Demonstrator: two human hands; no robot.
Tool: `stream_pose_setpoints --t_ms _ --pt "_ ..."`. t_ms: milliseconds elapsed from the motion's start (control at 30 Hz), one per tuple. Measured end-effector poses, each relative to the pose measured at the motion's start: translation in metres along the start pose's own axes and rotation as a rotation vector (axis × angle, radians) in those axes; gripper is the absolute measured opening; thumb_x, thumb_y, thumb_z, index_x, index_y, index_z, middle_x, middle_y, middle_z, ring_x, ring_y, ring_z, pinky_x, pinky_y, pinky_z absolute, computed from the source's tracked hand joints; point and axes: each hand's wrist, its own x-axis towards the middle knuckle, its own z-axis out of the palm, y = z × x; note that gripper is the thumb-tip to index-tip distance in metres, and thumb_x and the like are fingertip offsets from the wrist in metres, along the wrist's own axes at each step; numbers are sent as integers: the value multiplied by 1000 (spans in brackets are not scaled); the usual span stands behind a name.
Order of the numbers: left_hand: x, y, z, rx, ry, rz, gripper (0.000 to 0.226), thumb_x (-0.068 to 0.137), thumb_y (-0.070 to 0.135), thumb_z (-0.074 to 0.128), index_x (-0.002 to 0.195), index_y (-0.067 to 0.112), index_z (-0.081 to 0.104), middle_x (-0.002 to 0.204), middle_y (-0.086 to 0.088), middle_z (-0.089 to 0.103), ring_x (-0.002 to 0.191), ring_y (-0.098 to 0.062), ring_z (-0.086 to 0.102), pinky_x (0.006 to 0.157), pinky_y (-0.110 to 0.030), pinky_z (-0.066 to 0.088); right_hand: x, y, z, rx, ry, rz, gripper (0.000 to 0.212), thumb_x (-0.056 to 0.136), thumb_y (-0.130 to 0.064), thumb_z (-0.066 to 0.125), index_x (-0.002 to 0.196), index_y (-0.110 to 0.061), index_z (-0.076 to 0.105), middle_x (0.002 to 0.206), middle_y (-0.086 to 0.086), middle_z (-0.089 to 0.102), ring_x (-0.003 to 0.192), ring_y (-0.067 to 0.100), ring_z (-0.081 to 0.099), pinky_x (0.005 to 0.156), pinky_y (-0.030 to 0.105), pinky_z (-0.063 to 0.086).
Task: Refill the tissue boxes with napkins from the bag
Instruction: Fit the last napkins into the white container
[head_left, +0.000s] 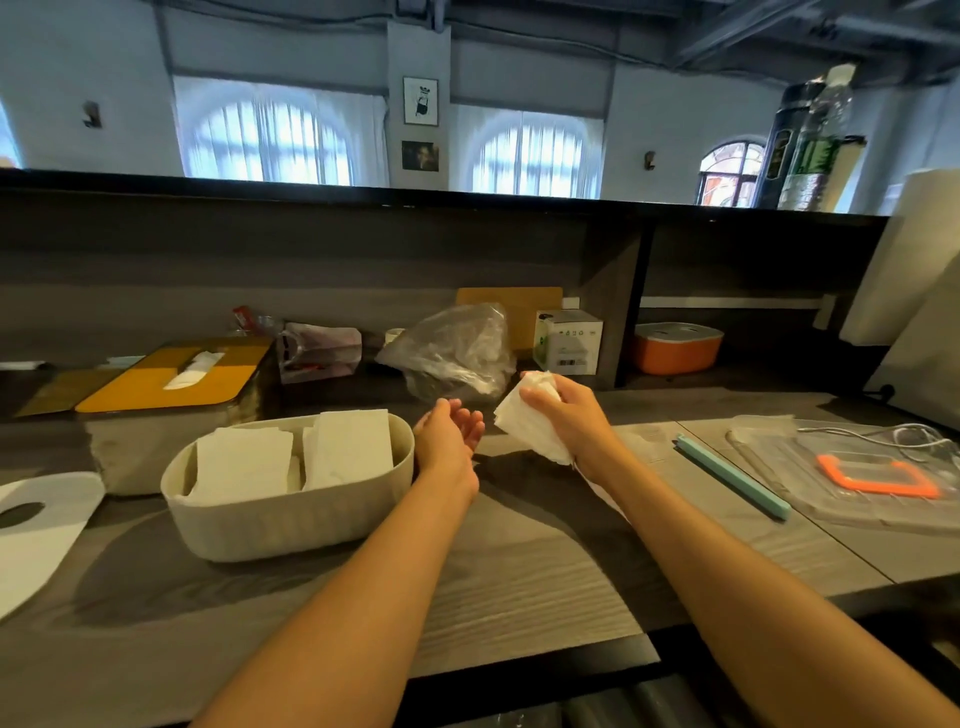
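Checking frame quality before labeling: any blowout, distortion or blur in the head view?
Head view: the arched windows are blown out by backlight; wide-angle distortion bends the counter ledge and tilts the water bottle; the edges look soft; the right hand with its napkins, the open left hand and the open tissue box are evenly lit, with soft shadows.

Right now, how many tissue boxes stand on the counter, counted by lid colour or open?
Open beige box, napkins inside: 1
Closed box with yellow lid: 1
Closed orange box with white lid, on the shelf: 1
Total: 3
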Motion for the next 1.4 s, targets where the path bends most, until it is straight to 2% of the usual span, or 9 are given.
stream_pose_setpoints --t_ms 100,267,367,500,633,833,1000,1200,1400 --pt "1 -4 0 86 -15 67 28 105 30 45 99 11 66 88 -6 68 84 -19 67 79 -31 56 14 -8 16 11 29 14 6 95 -28 63 100 -28 61 98 4 64 90 20 64 76 38 58" --pt "7 -6 3 184 -149 128 37 104 41 41 109 12 65 98 -6 71 95 -20 66 90 -35 53 25 -5 32 92 162 144 23 96 -31 60 111 -14 61 91 4 62 81 18 62 70 35 56" --pt "6 -11 6 266 -268 66 36 100 47 49 111 16 66 106 -10 71 101 -25 67 91 -40 56 25 0 31 59 195 195 36 99 -39 52 125 -14 56 97 3 59 89 21 61 79 38 56" --pt "4 -15 9 419 -363 137 31 95 34 64 120 15 64 115 -11 69 103 -26 68 91 -46 58 24 -6 20 70 166 300 52 102 -49 40 142 -16 44 121 11 55 95 22 56 87 39 53" --pt "-2 -19 11 489 -512 114 16 92 15 67 109 12 66 106 -13 72 96 -26 72 85 -43 60 12 -3 8 77 107 384 51 103 -49 37 136 -11 49 102 9 59 86 23 60 80 39 53" --pt "-6 -16 13 421 -482 5 24 95 11 57 119 11 62 107 -13 66 99 -27 64 84 -42 56 9 2 -2 5 -3 331 31 100 -47 47 115 -20 52 101 4 57 96 21 57 90 35 47" --pt "-6 -9 9 121 -411 -145 41 92 13 54 133 13 51 119 -18 62 101 -34 63 73 -44 56 9 11 -8 20 -88 148 39 95 -28 62 133 -22 54 123 2 60 107 19 58 94 40 51" --pt "-8 -11 9 311 -459 9 41 92 23 66 131 13 56 114 -11 66 105 -28 63 87 -40 55 9 9 -16 139 -102 88 47 87 -19 72 131 -22 56 118 1 63 109 21 61 85 35 53" --pt "-4 -8 7 409 -481 68 33 91 14 67 123 11 60 109 -10 66 103 -26 63 80 -37 57 7 5 -20 202 -67 49 45 85 -11 72 125 -27 57 118 2 62 108 23 62 91 43 56"
